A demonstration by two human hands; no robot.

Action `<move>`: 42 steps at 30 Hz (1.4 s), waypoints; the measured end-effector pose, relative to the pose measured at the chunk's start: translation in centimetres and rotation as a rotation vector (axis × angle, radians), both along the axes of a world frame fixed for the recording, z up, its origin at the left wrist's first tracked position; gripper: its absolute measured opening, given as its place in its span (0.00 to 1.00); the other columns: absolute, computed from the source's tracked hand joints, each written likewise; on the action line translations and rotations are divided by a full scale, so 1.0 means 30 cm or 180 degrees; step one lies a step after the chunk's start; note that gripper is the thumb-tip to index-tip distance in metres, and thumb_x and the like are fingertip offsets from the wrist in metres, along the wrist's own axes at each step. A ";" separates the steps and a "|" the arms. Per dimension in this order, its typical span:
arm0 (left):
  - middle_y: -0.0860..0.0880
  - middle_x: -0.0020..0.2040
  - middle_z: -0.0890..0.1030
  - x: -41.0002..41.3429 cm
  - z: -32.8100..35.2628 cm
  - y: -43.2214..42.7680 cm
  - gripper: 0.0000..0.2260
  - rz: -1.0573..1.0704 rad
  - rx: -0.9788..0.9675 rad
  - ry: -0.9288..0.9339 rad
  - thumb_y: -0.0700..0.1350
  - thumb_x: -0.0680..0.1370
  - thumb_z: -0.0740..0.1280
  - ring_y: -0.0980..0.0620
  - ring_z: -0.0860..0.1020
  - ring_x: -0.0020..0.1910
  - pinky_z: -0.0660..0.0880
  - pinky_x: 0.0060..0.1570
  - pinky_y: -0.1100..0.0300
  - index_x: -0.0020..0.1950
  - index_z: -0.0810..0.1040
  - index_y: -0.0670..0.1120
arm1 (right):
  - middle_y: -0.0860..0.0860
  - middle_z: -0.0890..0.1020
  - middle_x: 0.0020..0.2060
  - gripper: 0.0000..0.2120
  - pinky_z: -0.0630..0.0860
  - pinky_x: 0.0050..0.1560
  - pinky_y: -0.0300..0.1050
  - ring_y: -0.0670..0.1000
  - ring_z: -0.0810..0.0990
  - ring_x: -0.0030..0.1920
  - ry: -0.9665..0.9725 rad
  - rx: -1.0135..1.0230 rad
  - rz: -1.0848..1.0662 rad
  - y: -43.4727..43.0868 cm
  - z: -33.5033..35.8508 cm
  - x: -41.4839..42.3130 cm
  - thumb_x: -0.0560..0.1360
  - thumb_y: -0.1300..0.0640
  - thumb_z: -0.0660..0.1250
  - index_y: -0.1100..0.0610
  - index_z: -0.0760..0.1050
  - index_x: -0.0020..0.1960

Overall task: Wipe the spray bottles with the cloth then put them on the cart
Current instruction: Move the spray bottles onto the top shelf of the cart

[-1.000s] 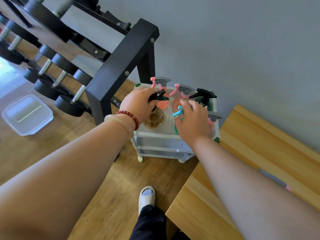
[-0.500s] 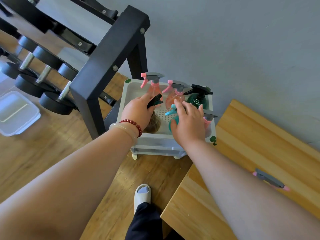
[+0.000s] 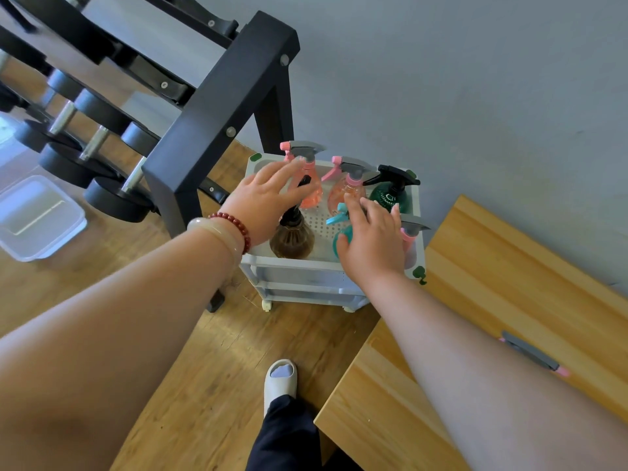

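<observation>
Several spray bottles stand on the top tray of a white cart (image 3: 299, 266). A brown bottle (image 3: 291, 236) with a black head is at the front left. My left hand (image 3: 263, 200) hovers just above it with fingers spread, holding nothing. A teal bottle (image 3: 341, 232) stands at the front middle, mostly hidden under my right hand (image 3: 372, 239), whose fingers lie loosely over it. At the back stand two pink bottles (image 3: 314, 185) (image 3: 345, 193) and a dark green one (image 3: 389, 195). Another pink bottle (image 3: 409, 232) is at the front right. No cloth is in view.
A black dumbbell rack (image 3: 210, 107) stands close on the cart's left. A wooden table (image 3: 509, 277) is on the right with a grey and pink sprayer head (image 3: 530, 351) showing behind my forearm. A clear plastic box (image 3: 34, 215) lies on the wood floor at left.
My left hand has let go of the brown bottle, which now stands on the cart, and its fingers have spread. My right hand has loosened over the teal bottle.
</observation>
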State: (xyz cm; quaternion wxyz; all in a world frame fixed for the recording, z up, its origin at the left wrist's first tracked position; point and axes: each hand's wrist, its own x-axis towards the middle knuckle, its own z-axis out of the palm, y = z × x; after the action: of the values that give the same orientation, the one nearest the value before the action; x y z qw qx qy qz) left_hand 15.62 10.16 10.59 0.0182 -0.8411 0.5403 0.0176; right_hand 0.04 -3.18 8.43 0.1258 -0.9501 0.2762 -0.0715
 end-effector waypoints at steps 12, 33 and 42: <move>0.46 0.67 0.77 0.079 0.014 -0.059 0.15 -0.0891 0.0278 -0.0482 0.42 0.79 0.69 0.43 0.71 0.71 0.61 0.74 0.49 0.66 0.79 0.47 | 0.54 0.69 0.71 0.28 0.37 0.74 0.50 0.55 0.63 0.74 -0.0106 -0.0070 0.0055 -0.004 -0.009 -0.002 0.77 0.58 0.64 0.52 0.62 0.76; 0.45 0.64 0.74 -0.025 0.019 -0.156 0.14 0.0389 0.0209 0.0875 0.45 0.83 0.61 0.44 0.72 0.62 0.71 0.63 0.53 0.68 0.75 0.46 | 0.53 0.66 0.74 0.30 0.36 0.74 0.50 0.57 0.58 0.76 -0.0032 -0.0012 0.0045 -0.014 -0.032 -0.002 0.78 0.57 0.63 0.50 0.59 0.77; 0.46 0.67 0.73 -0.037 0.007 -0.147 0.16 0.0394 0.0214 0.0764 0.48 0.83 0.61 0.44 0.70 0.64 0.71 0.65 0.51 0.71 0.71 0.49 | 0.54 0.63 0.75 0.31 0.31 0.72 0.49 0.56 0.55 0.77 0.0014 -0.0034 0.0081 -0.015 -0.016 -0.004 0.79 0.57 0.61 0.50 0.55 0.79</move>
State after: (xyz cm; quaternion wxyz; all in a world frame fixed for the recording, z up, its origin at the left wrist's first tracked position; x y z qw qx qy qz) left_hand 14.51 5.77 10.80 -0.0195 -0.8635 0.4849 0.1373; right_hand -0.08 -3.64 7.93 0.1210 -0.9544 0.2640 -0.0692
